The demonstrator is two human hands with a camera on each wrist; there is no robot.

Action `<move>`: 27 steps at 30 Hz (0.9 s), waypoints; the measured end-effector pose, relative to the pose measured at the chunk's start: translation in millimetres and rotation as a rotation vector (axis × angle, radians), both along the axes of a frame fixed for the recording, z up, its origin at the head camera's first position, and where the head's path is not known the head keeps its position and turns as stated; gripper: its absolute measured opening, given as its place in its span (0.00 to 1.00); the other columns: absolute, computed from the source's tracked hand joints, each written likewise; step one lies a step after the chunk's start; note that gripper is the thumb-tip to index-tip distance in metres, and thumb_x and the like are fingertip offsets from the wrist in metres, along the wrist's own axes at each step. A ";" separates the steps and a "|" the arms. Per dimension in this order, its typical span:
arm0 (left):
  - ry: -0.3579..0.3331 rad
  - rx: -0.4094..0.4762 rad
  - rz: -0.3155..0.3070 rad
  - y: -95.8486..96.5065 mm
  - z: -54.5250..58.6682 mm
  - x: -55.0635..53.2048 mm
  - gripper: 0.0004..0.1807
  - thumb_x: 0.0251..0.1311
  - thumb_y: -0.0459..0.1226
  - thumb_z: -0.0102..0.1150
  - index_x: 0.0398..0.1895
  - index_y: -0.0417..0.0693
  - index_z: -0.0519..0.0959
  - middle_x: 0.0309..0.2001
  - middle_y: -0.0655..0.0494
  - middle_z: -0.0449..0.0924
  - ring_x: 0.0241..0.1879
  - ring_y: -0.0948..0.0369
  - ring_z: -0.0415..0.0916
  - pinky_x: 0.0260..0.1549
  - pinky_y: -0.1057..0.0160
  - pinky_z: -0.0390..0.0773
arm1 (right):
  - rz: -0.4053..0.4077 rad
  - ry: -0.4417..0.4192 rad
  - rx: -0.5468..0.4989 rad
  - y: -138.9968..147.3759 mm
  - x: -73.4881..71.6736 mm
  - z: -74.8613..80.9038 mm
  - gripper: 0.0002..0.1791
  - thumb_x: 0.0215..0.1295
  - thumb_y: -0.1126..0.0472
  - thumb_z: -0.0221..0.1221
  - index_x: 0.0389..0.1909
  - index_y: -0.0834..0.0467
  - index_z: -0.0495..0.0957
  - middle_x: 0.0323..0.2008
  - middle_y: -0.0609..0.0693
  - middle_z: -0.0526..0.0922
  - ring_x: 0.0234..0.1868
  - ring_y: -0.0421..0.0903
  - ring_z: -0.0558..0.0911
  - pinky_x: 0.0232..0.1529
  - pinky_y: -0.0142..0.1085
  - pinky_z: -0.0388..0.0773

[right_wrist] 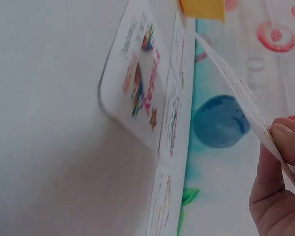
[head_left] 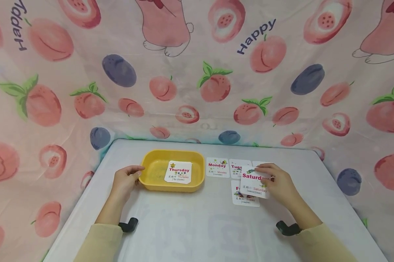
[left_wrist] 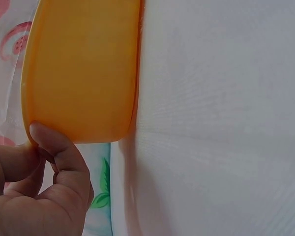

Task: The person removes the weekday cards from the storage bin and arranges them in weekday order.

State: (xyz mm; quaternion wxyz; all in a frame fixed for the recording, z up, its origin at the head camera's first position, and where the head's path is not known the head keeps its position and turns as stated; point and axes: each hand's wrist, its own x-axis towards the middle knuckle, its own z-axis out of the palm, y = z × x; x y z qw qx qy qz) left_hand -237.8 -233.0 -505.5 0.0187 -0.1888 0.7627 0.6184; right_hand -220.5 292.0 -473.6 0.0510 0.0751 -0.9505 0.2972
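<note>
My left hand (head_left: 125, 182) pinches the left rim of a yellow plastic tray (head_left: 151, 187) between thumb and fingers; the left wrist view shows this grip on the tray's corner (left_wrist: 83, 73). Inside the tray lies a white Thursday card (head_left: 178, 172). With thumb and fingers, my right hand (head_left: 279, 182) holds a Saturday card (head_left: 252, 187) by its right edge. That card is tilted above the table, partly covering a Friday card (head_left: 239, 201). Seen from the right wrist, the held card (right_wrist: 241, 93) is nearly edge-on, apart from the Friday card (right_wrist: 132, 73) lying flat.
Behind the Friday card runs a row: a Monday card (head_left: 217, 171), a Tuesday card (head_left: 237, 163) and a third card (head_left: 261, 163), mostly hidden by the hand and Saturday card. All lie on a white-covered table (head_left: 184, 225). A peach-printed cloth (head_left: 197, 91) hangs around its back and sides.
</note>
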 end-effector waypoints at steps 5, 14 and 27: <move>0.004 -0.004 0.002 -0.2 -1.4 0.7 0.15 0.78 0.30 0.56 0.62 0.35 0.83 0.57 0.44 0.76 0.38 0.59 0.75 0.35 0.68 0.82 | -0.004 -0.037 0.000 17.2 2.7 -6.7 0.22 0.70 0.69 0.66 0.65 0.57 0.85 0.70 0.53 0.79 0.73 0.61 0.75 0.60 0.41 0.81; 0.002 -0.009 0.004 -0.9 -3.5 -1.0 0.15 0.78 0.30 0.56 0.61 0.36 0.84 0.56 0.45 0.77 0.38 0.59 0.75 0.34 0.69 0.82 | 0.010 -0.118 0.011 44.4 5.9 -10.8 0.22 0.70 0.69 0.66 0.64 0.57 0.85 0.70 0.59 0.78 0.76 0.68 0.70 0.69 0.66 0.74; -0.001 -0.004 0.003 -1.5 -3.6 -2.2 0.15 0.78 0.30 0.56 0.61 0.37 0.84 0.58 0.45 0.76 0.40 0.58 0.75 0.35 0.69 0.82 | 0.019 -0.197 0.051 64.0 4.7 -16.4 0.20 0.70 0.70 0.66 0.62 0.58 0.86 0.69 0.63 0.78 0.74 0.71 0.70 0.69 0.68 0.73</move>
